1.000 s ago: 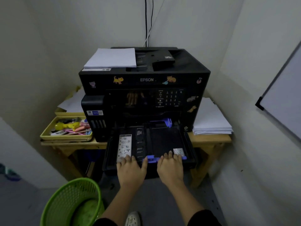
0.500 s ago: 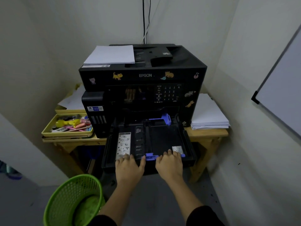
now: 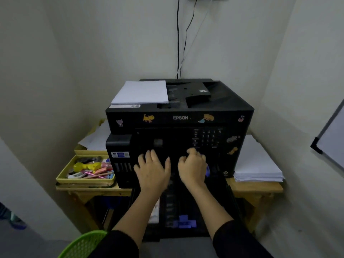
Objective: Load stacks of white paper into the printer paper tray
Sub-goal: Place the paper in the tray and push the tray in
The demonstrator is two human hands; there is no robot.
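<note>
Both hands have moved from the tray's front lip up to the printer [image 3: 178,118] front opening. Left hand [image 3: 151,171] lies flat, fingers spread, holding nothing. Right hand [image 3: 192,167] is curled at the opening beside a blue guide [image 3: 207,170]; what it grips cannot be determined. Paper tray [image 3: 229,200] projects forward below the printer, pulled out, with no paper visible inside. One paper stack [image 3: 141,92] rests on the printer top, left side. A second stack [image 3: 256,164] lies on the wooden table [image 3: 260,189], right of the printer.

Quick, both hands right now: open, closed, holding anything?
Left hand: open, fingers spread, holding nothing.
Right hand: fingers curled near the blue guide; cannot tell whether it grips it.
</note>
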